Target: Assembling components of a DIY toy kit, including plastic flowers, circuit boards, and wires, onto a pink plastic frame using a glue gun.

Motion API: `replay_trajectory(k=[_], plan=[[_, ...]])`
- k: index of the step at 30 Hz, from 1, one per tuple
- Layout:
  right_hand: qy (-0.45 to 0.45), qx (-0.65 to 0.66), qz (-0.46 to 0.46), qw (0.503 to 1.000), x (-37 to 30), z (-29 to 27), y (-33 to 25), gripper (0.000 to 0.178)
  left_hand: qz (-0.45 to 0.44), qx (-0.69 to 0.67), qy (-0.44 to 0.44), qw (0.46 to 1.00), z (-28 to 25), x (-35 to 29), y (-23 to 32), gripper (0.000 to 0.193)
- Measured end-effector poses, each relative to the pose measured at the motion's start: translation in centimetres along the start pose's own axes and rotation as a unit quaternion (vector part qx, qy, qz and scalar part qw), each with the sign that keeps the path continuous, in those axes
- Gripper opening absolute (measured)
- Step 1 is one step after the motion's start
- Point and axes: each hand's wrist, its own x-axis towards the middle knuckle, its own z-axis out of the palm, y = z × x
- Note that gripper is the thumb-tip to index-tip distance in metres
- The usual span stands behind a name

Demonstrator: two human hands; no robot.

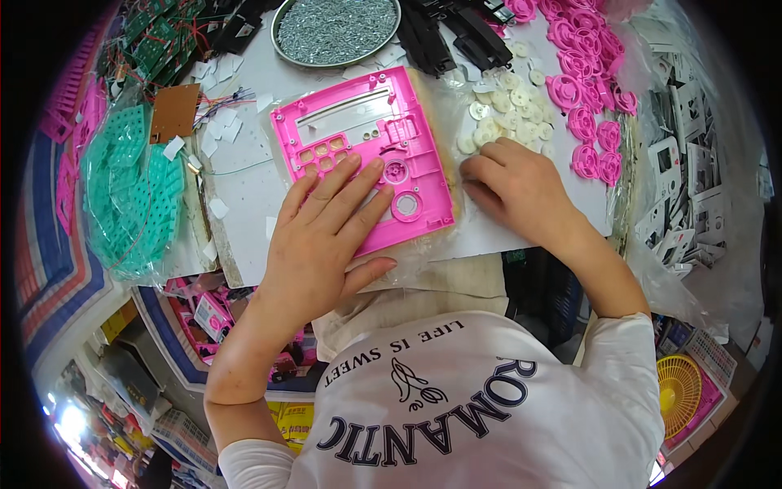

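Note:
A pink plastic casing panel (425, 163) with a window slot, button holes and round openings lies tilted on a clear plastic sheet (450, 94) at the middle of the table. My left hand (314, 232) rests flat on its lower left part, fingers spread, hiding some of the button holes. To the right of the panel, my right hand (521, 191) is on the tabletop with its fingers curled in. Whatever those fingers hold, if anything, is hidden. Just beyond them lies a pile of small cream-white discs (511, 106).
Pink ring-shaped parts (582, 122) line the right side. A metal bowl (336, 63) of screws stands at the back beside black plastic parts (468, 37). On the left are teal rubber keypads (147, 204), a brown board (173, 114) and green circuit boards (163, 41). White panels (692, 155) fill the far right.

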Motion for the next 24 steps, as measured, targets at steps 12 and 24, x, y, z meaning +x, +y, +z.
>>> replay_trajectory(k=[12, 24], plan=[[-0.035, 0.543, 0.258, 0.798, 1.4, -4.3, -3.2, 0.013, -0.096, -0.229, 0.151, 0.957, 2.6, 3.2, 6.7, 0.026], [-0.064, 0.356, -0.097, 0.927, 3.1, -4.3, -4.5, 0.019, -0.013, -0.392, 0.104, 0.914, 1.6, 0.8, 4.3, 0.014]])
